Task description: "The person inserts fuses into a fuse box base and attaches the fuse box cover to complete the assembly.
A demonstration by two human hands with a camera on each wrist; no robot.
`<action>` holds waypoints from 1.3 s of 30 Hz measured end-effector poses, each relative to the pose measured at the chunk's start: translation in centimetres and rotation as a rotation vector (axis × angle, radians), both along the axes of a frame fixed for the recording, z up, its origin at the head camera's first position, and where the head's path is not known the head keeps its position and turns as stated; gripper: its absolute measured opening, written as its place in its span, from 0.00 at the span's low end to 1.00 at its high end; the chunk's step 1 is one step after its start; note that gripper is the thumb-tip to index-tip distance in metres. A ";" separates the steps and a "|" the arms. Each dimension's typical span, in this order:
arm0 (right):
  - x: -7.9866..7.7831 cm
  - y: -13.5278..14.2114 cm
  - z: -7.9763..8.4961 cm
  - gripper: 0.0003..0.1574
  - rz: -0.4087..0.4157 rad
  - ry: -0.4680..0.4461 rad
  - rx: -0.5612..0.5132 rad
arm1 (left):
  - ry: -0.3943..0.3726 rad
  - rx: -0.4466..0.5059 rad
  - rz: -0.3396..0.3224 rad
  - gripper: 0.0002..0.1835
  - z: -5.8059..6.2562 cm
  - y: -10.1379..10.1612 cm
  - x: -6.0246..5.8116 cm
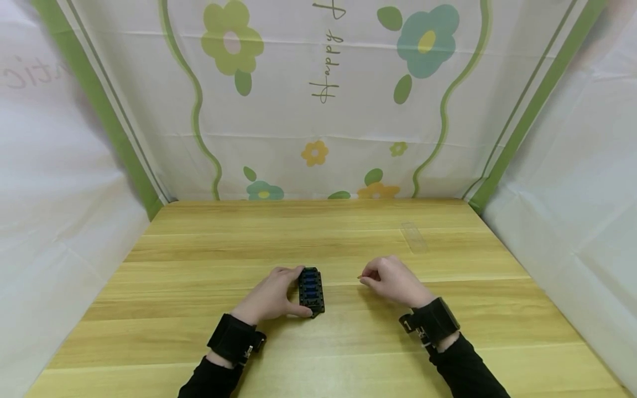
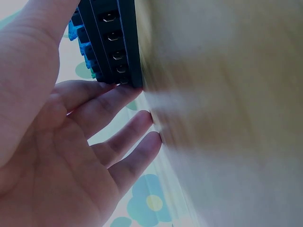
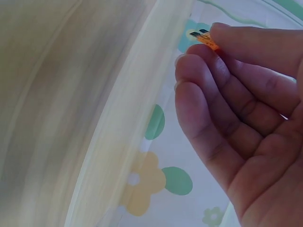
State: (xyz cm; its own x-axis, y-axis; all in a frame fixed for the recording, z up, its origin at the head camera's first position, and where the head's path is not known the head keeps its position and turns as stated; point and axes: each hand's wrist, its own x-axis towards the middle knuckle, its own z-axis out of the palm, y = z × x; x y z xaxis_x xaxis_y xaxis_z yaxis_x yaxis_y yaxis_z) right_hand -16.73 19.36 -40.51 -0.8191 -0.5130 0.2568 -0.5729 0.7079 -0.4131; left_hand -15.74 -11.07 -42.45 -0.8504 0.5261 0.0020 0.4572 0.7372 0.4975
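Note:
On the table lies a black fuse block [image 1: 311, 292] with a row of blue parts along its top. My left hand [image 1: 271, 294] holds it from the left, thumb at the near end and fingertips at the far end. The left wrist view shows the side of the fuse block [image 2: 111, 42] with round metal screws; the other fingers touch the tabletop. To the right and apart from the block, my right hand [image 1: 395, 281] pinches a small orange blade fuse [image 3: 206, 40] between thumb and fingers. Its two dark prongs stick out past the fingertips; the rest is hidden.
A thin transparent plastic piece [image 1: 414, 237] lies farther back on the right of the wooden table [image 1: 199, 243]. White cloth with flowers [image 1: 278, 116] hangs behind the table's back edge, and white cloth walls stand at both sides.

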 end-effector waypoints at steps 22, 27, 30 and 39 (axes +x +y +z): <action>0.3 -2.7 0.4 0.04 0.070 0.025 0.033 | 0.017 -0.014 -0.005 0.57 -0.1 0.0 0.1; 0.3 -3.3 0.6 0.05 0.087 0.041 0.048 | 0.019 -0.016 -0.004 0.57 -0.2 0.0 0.0; 0.3 -3.5 0.8 0.05 0.096 0.037 0.049 | 0.021 -0.017 -0.002 0.57 -0.2 0.0 0.0; 0.0 -4.4 1.4 0.05 0.132 0.070 0.044 | 0.038 -0.012 -0.001 0.57 -0.1 -0.1 -0.1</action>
